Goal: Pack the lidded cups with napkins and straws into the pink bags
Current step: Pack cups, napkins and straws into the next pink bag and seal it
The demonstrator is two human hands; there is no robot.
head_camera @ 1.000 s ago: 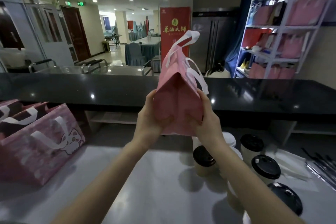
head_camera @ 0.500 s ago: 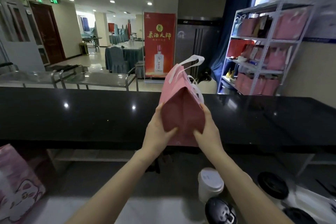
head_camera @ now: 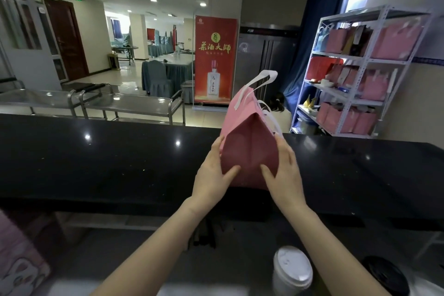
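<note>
A pink bag (head_camera: 247,142) with white ribbon handles stands on the black counter (head_camera: 120,163), its narrow side toward me. My left hand (head_camera: 212,175) presses its left side and my right hand (head_camera: 284,175) its right side, thumbs on the near face. Its contents are hidden. A white-lidded cup (head_camera: 292,271) stands on the lower grey worktop at the bottom right, beside a black-lidded cup (head_camera: 384,276). Another pink bag with a cat print (head_camera: 19,267) shows at the bottom left corner.
A white metal shelf (head_camera: 360,74) holding several pink bags stands at the right behind the counter. Steel trolleys (head_camera: 125,103) and a red banner (head_camera: 215,60) stand beyond the counter. A person's head shows behind the bag.
Both hands carried the bag forward and set it down onto the black counter. My view has tilted up, so the cups and cat-print bag slid toward the bottom edge.
</note>
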